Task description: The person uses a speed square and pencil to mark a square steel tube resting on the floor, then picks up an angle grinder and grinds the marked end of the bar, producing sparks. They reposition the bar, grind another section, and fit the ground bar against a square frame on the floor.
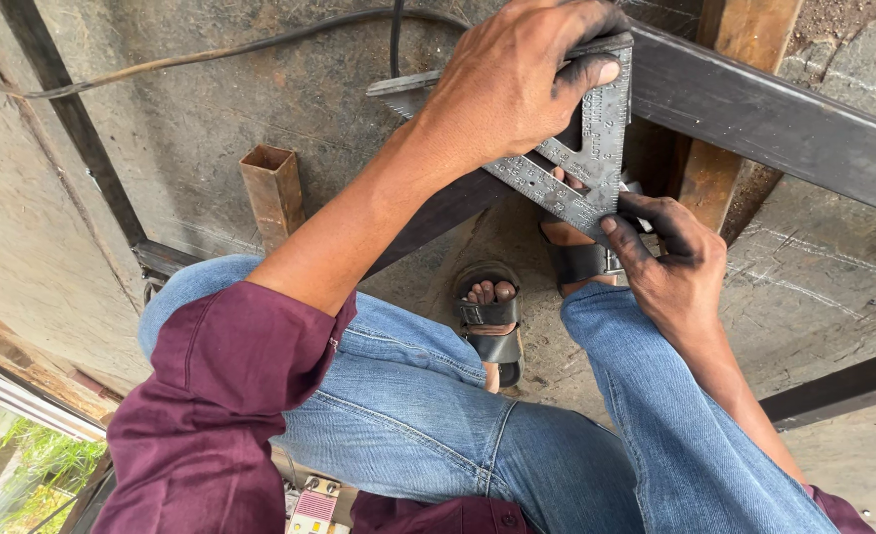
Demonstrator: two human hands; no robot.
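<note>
Triangular metal square (584, 148) is lying flat against a dark steel bar (774, 119), which is running from the upper middle of the view down toward the right edge. The left hand (517, 84) is pressing down on the square from above, its fingers (588, 71) curling over the top edge and clamping the tool against the bar. The right hand (675, 262) is coming in from below, its thumb and forefinger pinching the square's lower corner, close beside the bar. So both hands are closing on the same tool, the left covering its upper part and the right holding its lowest point. The square's long slanted edge is running from upper left down to lower right, ending at the right hand's fingertips, while one straight side is standing upright along the right.

Under the hands, the person's feet in dark sandals (492, 326) are resting on the concrete floor (211, 119), knees in blue jeans (438, 405) spreading to either side. A short rusty square tube (273, 193) is standing upright on the floor, well apart to the left of the square. A thin black cable (211, 51) is trailing across the floor behind the left hand.
</note>
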